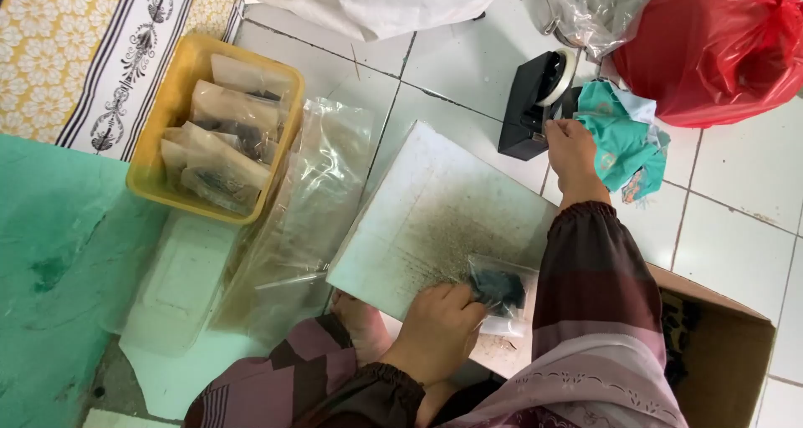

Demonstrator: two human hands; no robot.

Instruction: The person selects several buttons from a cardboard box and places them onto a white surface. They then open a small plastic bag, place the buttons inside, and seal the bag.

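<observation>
Packing small pouches on a white board (435, 210).
Left hand (439, 323) pinches a clear pouch (499, 292); right hand (570, 148), fingers curled, touches the black tape dispenser (529, 102) beside a yellow tray (171, 102).

L hand (437, 323) on small clear pouch (499, 292), R hand (571, 146) at black tape dispenser (532, 102)
</observation>
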